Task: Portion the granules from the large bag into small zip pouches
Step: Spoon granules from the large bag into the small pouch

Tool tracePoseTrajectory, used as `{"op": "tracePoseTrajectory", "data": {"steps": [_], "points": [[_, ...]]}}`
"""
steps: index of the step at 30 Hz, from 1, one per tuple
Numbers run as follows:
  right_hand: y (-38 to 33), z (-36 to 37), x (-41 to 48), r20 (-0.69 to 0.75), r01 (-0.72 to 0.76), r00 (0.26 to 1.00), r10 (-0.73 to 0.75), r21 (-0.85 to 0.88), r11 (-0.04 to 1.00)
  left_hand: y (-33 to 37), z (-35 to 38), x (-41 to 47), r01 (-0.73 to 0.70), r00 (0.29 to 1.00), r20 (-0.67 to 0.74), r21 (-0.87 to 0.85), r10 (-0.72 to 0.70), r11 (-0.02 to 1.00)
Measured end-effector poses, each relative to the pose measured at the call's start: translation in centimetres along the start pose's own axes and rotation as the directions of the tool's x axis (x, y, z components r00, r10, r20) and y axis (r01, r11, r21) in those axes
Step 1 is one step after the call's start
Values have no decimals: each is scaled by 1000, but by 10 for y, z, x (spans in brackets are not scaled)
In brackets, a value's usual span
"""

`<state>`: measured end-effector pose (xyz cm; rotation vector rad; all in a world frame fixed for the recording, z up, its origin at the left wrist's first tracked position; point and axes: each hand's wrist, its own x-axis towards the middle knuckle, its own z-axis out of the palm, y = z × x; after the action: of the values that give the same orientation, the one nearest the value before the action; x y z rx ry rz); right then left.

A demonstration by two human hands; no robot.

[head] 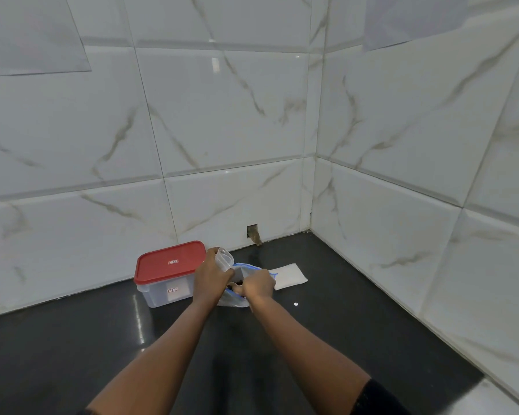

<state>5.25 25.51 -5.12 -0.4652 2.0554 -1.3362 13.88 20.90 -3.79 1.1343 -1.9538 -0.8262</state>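
Our left hand (pixel 212 280) grips a clear cup (pixel 224 259) over the small bag (pixel 235 300) that our right hand (pixel 259 284) pinches open, a closed red-lid box (pixel 168 292) just left of them.

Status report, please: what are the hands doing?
Left hand holds clear cup by zip bag. Right hand grips bag's rim. Red-lidded box close beside left hand.

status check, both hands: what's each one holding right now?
left hand: grips a clear cup.
right hand: grips the rim of the zip bag.
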Motion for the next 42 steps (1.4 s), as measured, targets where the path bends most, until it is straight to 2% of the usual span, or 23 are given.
{"op": "tracePoseTrajectory", "data": {"steps": [4,8,14,24,30,35,39,42], "points": [[-1,-25,9,-62,34,997,-34,-6,999,-1,4,2,20,1000,-5,-47,-21,999],[-4,-49,17,-2,31,1000,-31,62,998,-3,8,3,26,999,24,-77,-24,997],[-15,-91,21,53,44,998,-45,20,999,-5,8,6,34,996,83,-96,-26,995],[-37,-127,10,39,57,998,-56,-5,998,-20,14,5,12,995,100,-77,-4,997],[-48,-115,-3,36,144,989,-145,35,989,-21,19,0,-16,993,119,-67,24,998],[-53,-97,-16,66,262,964,-258,-58,963,-19,18,-6,-8,988,149,-111,25,994],[-55,-84,-28,85,435,900,-427,-221,873,-23,15,-9,-23,987,157,-124,42,992],[-54,-77,-35,130,563,823,-554,-324,760,-23,13,-11,-10,988,154,-139,31,990]]}}
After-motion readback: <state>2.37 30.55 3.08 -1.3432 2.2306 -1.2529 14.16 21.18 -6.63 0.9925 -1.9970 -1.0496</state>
